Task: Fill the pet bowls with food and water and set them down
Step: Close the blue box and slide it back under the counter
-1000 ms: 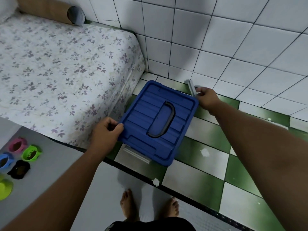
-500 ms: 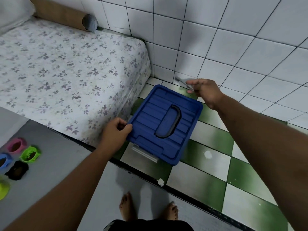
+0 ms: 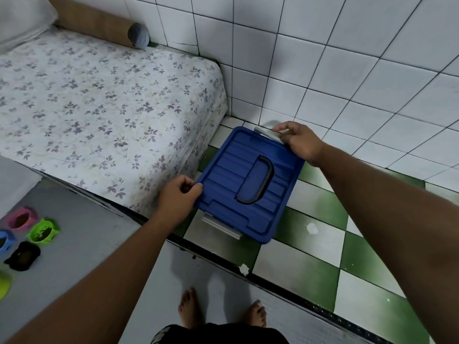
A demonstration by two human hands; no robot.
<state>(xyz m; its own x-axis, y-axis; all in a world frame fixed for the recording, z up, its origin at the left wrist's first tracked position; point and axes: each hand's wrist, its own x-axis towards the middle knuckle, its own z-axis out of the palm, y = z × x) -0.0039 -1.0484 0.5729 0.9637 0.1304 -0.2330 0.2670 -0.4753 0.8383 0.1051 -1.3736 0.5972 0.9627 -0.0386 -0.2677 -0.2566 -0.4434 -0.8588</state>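
Note:
A storage box with a blue ribbed lid (image 3: 248,184) and a dark carry handle (image 3: 258,180) stands on the green and white floor beside the bed. My left hand (image 3: 180,194) grips the lid's near left edge. My right hand (image 3: 298,141) holds the grey latch (image 3: 269,134) at the lid's far edge. A second grey latch (image 3: 221,225) hangs down at the near side. Several small pet bowls sit at the far left on a grey surface: pink (image 3: 21,219), green (image 3: 43,230), black (image 3: 23,255) and blue (image 3: 5,242), with dark contents.
A mattress (image 3: 99,108) with a flowered sheet lies to the left against the white tiled wall (image 3: 323,58). A brown bolster (image 3: 99,23) lies at its head. My bare feet (image 3: 191,311) stand on a grey mat whose dark edge borders the floor tiles.
The view has shifted slightly. My right hand brought the far grey latch from raised above the lid down onto the lid's far edge. My left hand stayed on the near left edge.

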